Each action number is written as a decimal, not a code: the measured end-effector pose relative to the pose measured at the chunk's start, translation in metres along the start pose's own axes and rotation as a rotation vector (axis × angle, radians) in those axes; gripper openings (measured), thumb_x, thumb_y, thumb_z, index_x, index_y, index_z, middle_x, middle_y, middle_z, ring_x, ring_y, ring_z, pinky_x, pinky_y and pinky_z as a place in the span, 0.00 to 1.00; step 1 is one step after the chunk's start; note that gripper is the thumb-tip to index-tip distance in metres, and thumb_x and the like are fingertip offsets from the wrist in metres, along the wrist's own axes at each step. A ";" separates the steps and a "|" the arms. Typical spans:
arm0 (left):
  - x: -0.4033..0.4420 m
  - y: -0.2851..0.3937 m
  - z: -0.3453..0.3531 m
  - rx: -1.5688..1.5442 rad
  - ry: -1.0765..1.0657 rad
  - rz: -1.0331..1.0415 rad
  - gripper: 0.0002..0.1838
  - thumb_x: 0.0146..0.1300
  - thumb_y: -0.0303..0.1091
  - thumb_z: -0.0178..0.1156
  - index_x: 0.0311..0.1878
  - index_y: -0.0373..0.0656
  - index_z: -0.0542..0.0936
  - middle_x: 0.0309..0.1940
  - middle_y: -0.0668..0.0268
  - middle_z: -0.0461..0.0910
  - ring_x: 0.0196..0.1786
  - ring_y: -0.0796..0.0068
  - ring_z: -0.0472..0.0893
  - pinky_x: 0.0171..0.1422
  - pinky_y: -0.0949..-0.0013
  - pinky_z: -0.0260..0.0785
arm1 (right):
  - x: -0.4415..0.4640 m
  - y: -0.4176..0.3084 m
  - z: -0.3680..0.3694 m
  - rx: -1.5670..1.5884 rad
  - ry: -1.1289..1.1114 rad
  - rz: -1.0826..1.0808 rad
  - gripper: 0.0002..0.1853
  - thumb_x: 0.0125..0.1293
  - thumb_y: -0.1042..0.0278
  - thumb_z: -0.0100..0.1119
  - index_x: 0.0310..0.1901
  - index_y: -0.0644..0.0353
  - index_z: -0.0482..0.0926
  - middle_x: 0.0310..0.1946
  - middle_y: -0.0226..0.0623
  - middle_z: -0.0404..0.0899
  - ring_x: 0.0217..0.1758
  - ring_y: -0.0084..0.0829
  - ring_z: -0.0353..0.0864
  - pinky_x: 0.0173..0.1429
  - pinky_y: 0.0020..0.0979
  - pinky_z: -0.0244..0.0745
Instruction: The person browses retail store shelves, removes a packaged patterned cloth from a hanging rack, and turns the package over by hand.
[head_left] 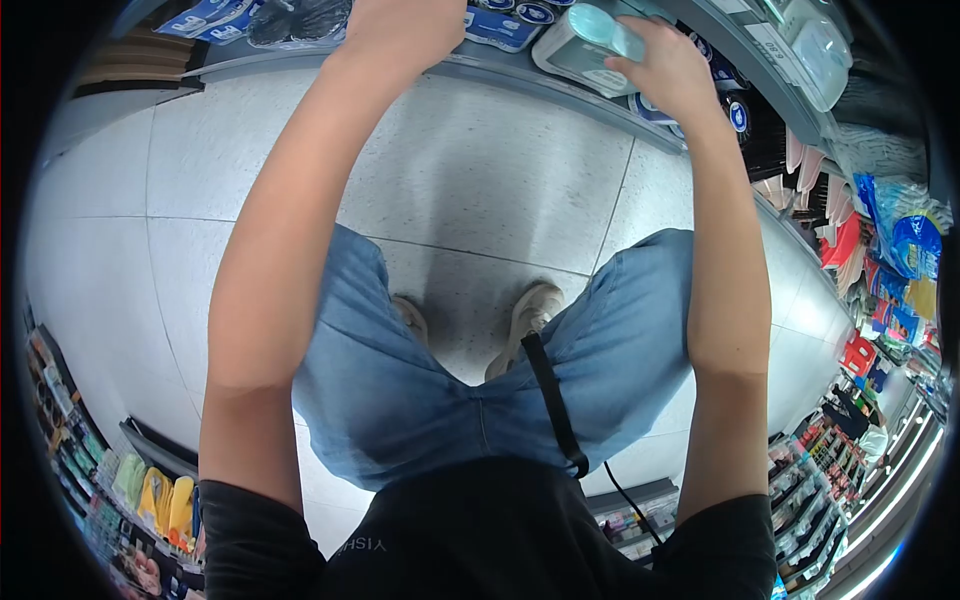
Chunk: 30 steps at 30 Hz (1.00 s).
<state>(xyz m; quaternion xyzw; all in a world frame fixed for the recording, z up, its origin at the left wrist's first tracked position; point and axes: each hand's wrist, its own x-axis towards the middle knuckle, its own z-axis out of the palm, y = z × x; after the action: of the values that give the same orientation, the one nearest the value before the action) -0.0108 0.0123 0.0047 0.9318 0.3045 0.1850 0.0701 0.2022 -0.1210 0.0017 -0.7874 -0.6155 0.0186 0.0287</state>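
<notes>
My right hand [668, 68] is at the low shelf, with its thumb and fingers closed round the end of a pale green plastic-wrapped pack [572, 58] with round mint-coloured tops. The pack lies tilted at the shelf's front edge. My left hand [412, 28] reaches over the same shelf, and its fingers run out of view at the top. What it touches, if anything, is hidden. Close to it are a dark wrapped bundle [298, 22] and blue-and-white packs [505, 28].
The grey shelf edge [270, 62] curves across the top. Hanging goods, including a blue packet [915, 245], line the right side. Below lies the tiled floor [480, 150], with my knees bent over it. Another display with yellow items [165, 500] stands at lower left.
</notes>
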 end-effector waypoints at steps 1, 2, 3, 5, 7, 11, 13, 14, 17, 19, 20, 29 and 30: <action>0.000 0.000 -0.001 -0.011 0.007 0.004 0.26 0.50 0.19 0.53 0.57 0.37 0.69 0.60 0.52 0.68 0.67 0.56 0.63 0.65 0.64 0.63 | 0.001 0.000 0.005 -0.009 0.010 0.004 0.25 0.50 0.60 0.67 0.52 0.53 0.77 0.45 0.42 0.78 0.49 0.43 0.78 0.53 0.40 0.72; 0.000 0.000 -0.002 -0.027 0.007 0.012 0.26 0.50 0.19 0.53 0.57 0.37 0.69 0.59 0.52 0.68 0.67 0.56 0.63 0.65 0.64 0.63 | 0.003 0.001 0.010 -0.027 0.019 0.012 0.25 0.50 0.60 0.68 0.52 0.53 0.77 0.46 0.41 0.78 0.50 0.43 0.78 0.53 0.40 0.72; -0.001 0.000 -0.004 -0.042 0.005 0.019 0.26 0.50 0.19 0.53 0.57 0.37 0.69 0.59 0.52 0.68 0.67 0.56 0.63 0.65 0.64 0.63 | 0.005 -0.002 0.012 -0.044 0.029 0.019 0.25 0.49 0.61 0.68 0.52 0.53 0.77 0.46 0.41 0.78 0.50 0.42 0.78 0.53 0.40 0.72; -0.001 0.000 -0.006 -0.052 -0.001 0.026 0.25 0.50 0.19 0.52 0.56 0.37 0.69 0.59 0.53 0.69 0.67 0.56 0.63 0.64 0.63 0.64 | 0.004 -0.006 0.011 -0.018 0.051 0.026 0.24 0.47 0.65 0.67 0.49 0.57 0.77 0.44 0.45 0.78 0.49 0.45 0.77 0.54 0.40 0.72; 0.000 0.000 -0.006 -0.042 -0.010 0.028 0.26 0.51 0.19 0.52 0.57 0.37 0.69 0.59 0.53 0.69 0.66 0.57 0.64 0.64 0.63 0.64 | 0.002 -0.009 0.007 0.066 0.079 0.027 0.21 0.43 0.71 0.64 0.44 0.64 0.79 0.40 0.55 0.78 0.48 0.51 0.77 0.55 0.41 0.71; 0.000 0.001 -0.001 -0.020 -0.003 0.016 0.26 0.51 0.18 0.52 0.57 0.37 0.69 0.59 0.53 0.68 0.66 0.56 0.64 0.65 0.63 0.63 | 0.001 -0.014 0.001 0.105 0.045 0.089 0.20 0.44 0.71 0.64 0.43 0.63 0.79 0.39 0.55 0.79 0.46 0.50 0.78 0.53 0.41 0.72; -0.001 0.000 -0.001 -0.012 0.006 0.018 0.26 0.51 0.18 0.52 0.58 0.37 0.69 0.59 0.53 0.68 0.66 0.56 0.64 0.65 0.63 0.63 | 0.001 -0.017 -0.005 0.138 -0.010 0.139 0.20 0.44 0.70 0.65 0.44 0.63 0.80 0.39 0.55 0.79 0.46 0.49 0.79 0.53 0.40 0.72; -0.001 0.000 -0.001 -0.020 0.004 0.021 0.26 0.51 0.18 0.52 0.58 0.37 0.69 0.59 0.53 0.69 0.66 0.55 0.64 0.65 0.63 0.63 | 0.002 -0.017 -0.007 0.127 -0.032 0.172 0.21 0.44 0.70 0.65 0.44 0.62 0.80 0.40 0.54 0.79 0.47 0.48 0.79 0.54 0.40 0.72; -0.001 0.000 -0.002 -0.037 0.003 0.027 0.26 0.51 0.18 0.51 0.57 0.36 0.69 0.59 0.52 0.69 0.66 0.55 0.64 0.65 0.62 0.62 | 0.003 -0.016 -0.010 0.120 -0.093 0.241 0.21 0.45 0.68 0.66 0.45 0.60 0.80 0.41 0.53 0.80 0.48 0.47 0.79 0.55 0.39 0.72; -0.001 -0.001 -0.002 -0.040 0.008 0.029 0.26 0.51 0.18 0.51 0.57 0.36 0.69 0.59 0.52 0.69 0.66 0.54 0.64 0.65 0.62 0.62 | 0.003 -0.015 -0.013 0.151 -0.125 0.254 0.22 0.45 0.68 0.66 0.46 0.59 0.80 0.41 0.52 0.80 0.48 0.47 0.79 0.55 0.39 0.72; -0.001 -0.001 -0.002 -0.041 0.012 0.032 0.26 0.51 0.18 0.51 0.57 0.36 0.69 0.59 0.52 0.69 0.66 0.54 0.64 0.65 0.62 0.62 | 0.003 -0.013 -0.012 0.131 -0.110 0.240 0.22 0.44 0.68 0.66 0.45 0.59 0.80 0.40 0.52 0.80 0.47 0.47 0.79 0.55 0.39 0.72; 0.000 0.002 -0.006 -0.042 0.002 0.035 0.26 0.50 0.18 0.51 0.57 0.36 0.69 0.58 0.52 0.70 0.65 0.53 0.65 0.65 0.62 0.62 | 0.003 -0.007 -0.004 0.061 -0.091 0.220 0.19 0.45 0.70 0.65 0.43 0.59 0.80 0.43 0.54 0.79 0.50 0.45 0.78 0.54 0.39 0.72; 0.000 0.002 -0.006 -0.044 -0.002 0.035 0.26 0.50 0.18 0.51 0.57 0.36 0.69 0.58 0.51 0.69 0.65 0.53 0.65 0.65 0.62 0.62 | 0.003 -0.012 -0.010 0.048 -0.135 0.251 0.20 0.45 0.70 0.65 0.44 0.59 0.80 0.45 0.54 0.78 0.52 0.44 0.77 0.56 0.38 0.71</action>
<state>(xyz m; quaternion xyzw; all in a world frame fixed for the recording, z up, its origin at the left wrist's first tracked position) -0.0123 0.0107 0.0108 0.9354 0.2838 0.1919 0.0878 0.1919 -0.1152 0.0123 -0.8542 -0.5122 0.0897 0.0035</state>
